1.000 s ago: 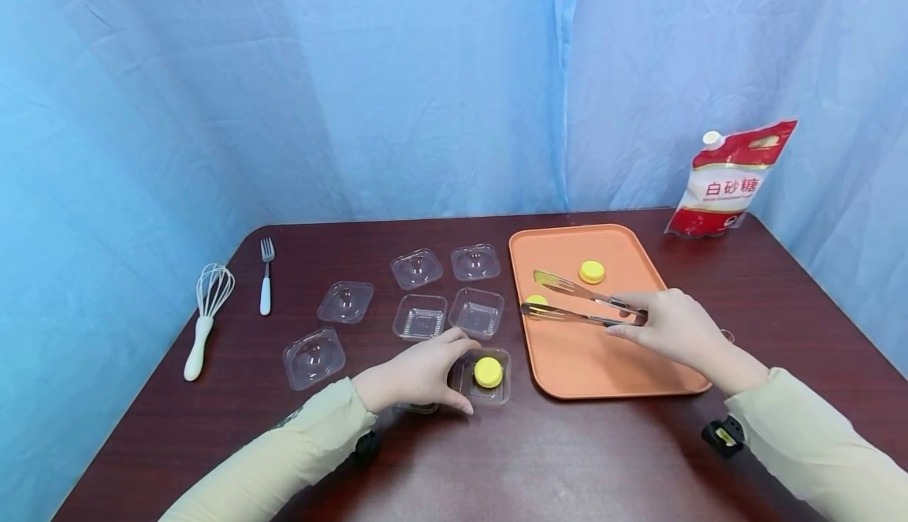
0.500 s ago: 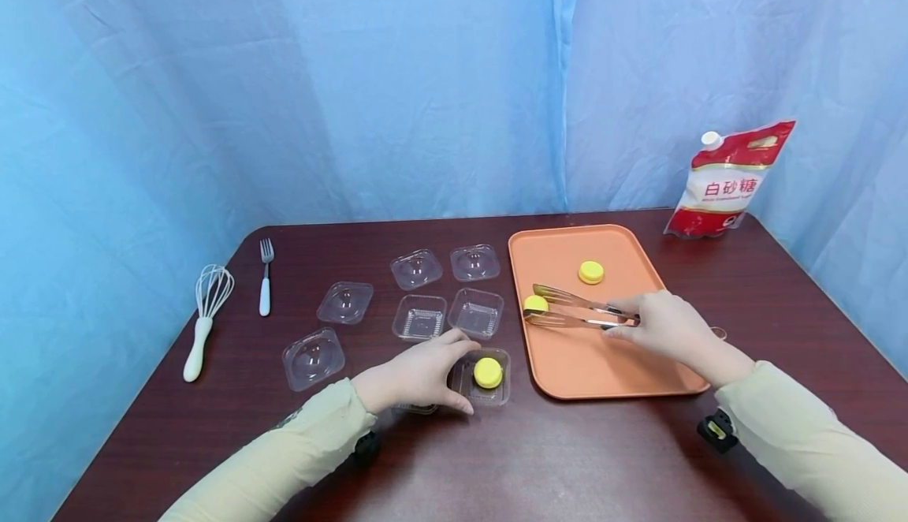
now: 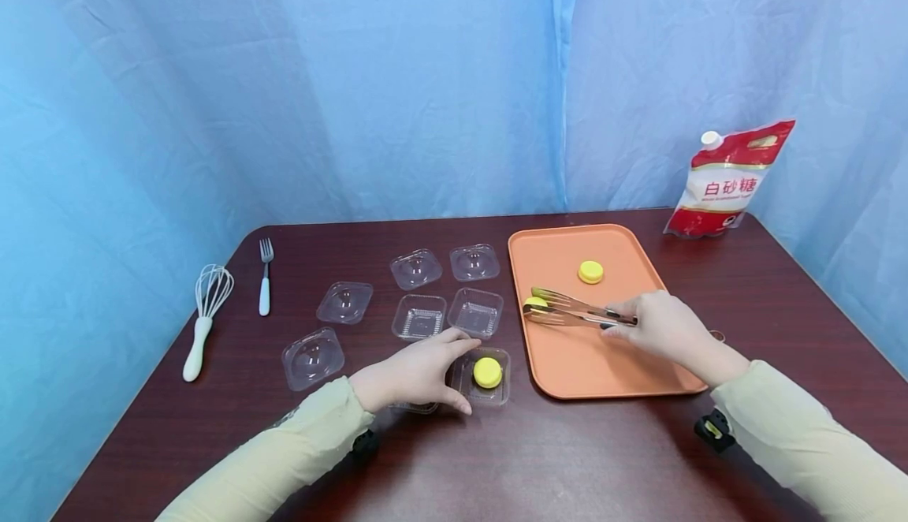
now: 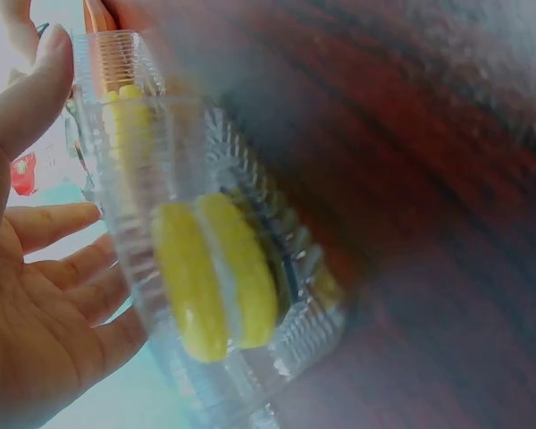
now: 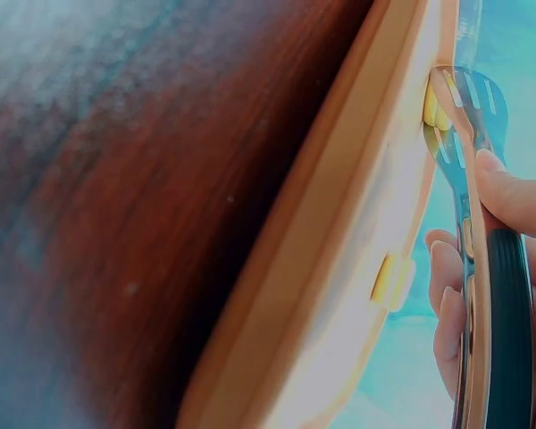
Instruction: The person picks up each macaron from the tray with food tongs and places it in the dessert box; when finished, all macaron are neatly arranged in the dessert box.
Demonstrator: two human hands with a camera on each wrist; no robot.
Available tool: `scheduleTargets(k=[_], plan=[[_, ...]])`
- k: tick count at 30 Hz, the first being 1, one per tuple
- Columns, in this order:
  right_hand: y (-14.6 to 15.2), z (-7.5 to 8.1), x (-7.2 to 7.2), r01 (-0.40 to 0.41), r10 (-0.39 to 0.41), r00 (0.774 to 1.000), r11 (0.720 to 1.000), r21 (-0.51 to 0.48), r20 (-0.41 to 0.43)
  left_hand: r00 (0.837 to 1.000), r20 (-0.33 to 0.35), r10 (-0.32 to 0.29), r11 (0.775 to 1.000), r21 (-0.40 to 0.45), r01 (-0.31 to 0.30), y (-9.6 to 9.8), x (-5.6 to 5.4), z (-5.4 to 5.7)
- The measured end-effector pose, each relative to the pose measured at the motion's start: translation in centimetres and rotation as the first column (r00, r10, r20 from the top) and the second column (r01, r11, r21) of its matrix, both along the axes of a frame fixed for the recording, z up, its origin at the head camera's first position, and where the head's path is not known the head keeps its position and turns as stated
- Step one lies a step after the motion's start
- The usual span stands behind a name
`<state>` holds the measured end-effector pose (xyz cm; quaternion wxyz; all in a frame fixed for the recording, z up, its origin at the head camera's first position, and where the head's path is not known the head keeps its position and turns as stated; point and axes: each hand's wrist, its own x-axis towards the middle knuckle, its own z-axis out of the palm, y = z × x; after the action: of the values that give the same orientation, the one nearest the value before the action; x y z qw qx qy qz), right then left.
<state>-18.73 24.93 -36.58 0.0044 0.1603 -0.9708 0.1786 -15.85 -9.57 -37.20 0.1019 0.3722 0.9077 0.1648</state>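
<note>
My right hand grips the black-handled metal tongs over the tray. Their slotted tips straddle a yellow macaron near the tray's left side; firm contact is hard to tell. A second macaron lies farther back on the tray. My left hand spans a clear plastic box, thumb at its near edge and a finger at its far edge. Inside that box sits another macaron. Beneath the hand, a neighbouring box mostly hidden in the head view holds a macaron with pale filling.
The orange tray has a raised rim. Two open clear boxes, one of them this box, stand beyond my left hand, with several clear domed lids around. A whisk and fork lie left; a sugar pouch stands back right.
The tongs have shifted slightly and their tips have closed inward around the macaron at the tray's left. My right hand has moved a little left. My left hand stays in place.
</note>
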Motion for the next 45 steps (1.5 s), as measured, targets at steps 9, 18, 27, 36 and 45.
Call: scheduleTargets(k=[9, 18, 27, 36, 45], plan=[[-0.1, 0.1, 0.1, 0.001, -0.001, 1.0, 1.0, 0.003, 0.003, 0.998, -0.054, 0.029, 0.999, 0.03, -0.027, -1.0, -0.6, 1.4], [0.0, 0.0, 0.0, 0.006, -0.006, 1.0, 1.0, 0.002, 0.02, 0.986, -0.115, 0.118, 0.992, 0.059, -0.112, -3.1, -1.8, 2.4], [0.1, -0.2, 0.0, 0.003, -0.003, 1.0, 1.0, -0.002, 0.014, 0.975, -0.108, 0.195, 0.979, 0.081, -0.187, -4.9, -3.5, 2.8], [-0.1, 0.0, 0.0, -0.003, 0.003, 1.0, 1.0, -0.003, 0.008, 0.974, -0.063, 0.217, 0.976, 0.047, -0.214, -6.4, -5.0, 2.2], [-0.1, 0.1, 0.1, -0.004, 0.004, 1.0, 1.0, -0.008, 0.01, 0.978, -0.025, 0.206, 0.978, -0.003, -0.206, -6.7, -6.0, 1.3]])
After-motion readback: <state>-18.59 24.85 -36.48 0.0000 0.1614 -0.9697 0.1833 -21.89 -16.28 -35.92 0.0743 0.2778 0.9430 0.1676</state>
